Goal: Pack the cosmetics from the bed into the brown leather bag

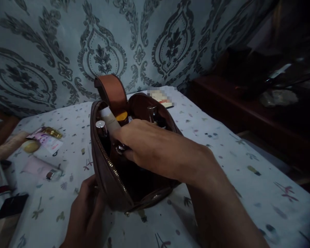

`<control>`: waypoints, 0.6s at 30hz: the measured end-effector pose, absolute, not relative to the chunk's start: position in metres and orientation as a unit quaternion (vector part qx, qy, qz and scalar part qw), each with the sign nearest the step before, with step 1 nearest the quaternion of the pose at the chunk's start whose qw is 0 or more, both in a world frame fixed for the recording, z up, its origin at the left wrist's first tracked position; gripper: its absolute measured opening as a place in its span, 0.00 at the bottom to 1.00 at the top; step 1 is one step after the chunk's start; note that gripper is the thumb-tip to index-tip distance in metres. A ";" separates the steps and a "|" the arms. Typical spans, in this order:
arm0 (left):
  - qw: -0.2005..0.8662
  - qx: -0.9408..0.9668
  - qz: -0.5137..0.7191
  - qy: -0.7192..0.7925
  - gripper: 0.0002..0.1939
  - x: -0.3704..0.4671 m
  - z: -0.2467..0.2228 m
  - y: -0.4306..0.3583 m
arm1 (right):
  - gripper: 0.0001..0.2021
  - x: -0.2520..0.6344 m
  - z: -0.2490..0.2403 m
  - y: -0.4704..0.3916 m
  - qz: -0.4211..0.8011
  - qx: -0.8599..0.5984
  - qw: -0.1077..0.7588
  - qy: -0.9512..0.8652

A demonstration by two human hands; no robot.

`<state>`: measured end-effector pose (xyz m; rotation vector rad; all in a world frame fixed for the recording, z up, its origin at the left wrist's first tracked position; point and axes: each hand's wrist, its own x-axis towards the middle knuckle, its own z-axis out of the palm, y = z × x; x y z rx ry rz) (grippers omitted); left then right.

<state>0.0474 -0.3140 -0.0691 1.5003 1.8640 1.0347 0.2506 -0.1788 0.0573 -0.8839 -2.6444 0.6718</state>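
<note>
A brown cosmetic bag [102,172] with a gold zipper stands unzipped, its orange-brown flap [116,91] raised at the back. My right hand [155,146] reaches down into it, fingers closed around something mostly hidden; a small shiny piece shows by the fingertips. Beside those fingers a pale tube [110,119] stands upright, touching or nearly touching them. Also inside are a silver-capped bottle [100,127], a yellow-orange lid [122,116] and a clear-capped bottle [152,113]. My left hand [86,206] grips the bag's lower left side, its fingertips partly hidden.
On the patterned bedsheet [74,220] at left lie a pink tube [41,168], a yellow round item [31,146], a purple-white packet [48,141] and a dark-capped bottle [9,213]. Behind the bag lies a small booklet [161,98]. A dark red ledge [217,100] runs along the right.
</note>
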 end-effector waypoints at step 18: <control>0.279 0.532 0.385 0.701 0.19 0.055 -0.063 -0.312 | 0.10 0.251 0.060 -0.180 0.277 -0.316 0.128 -0.898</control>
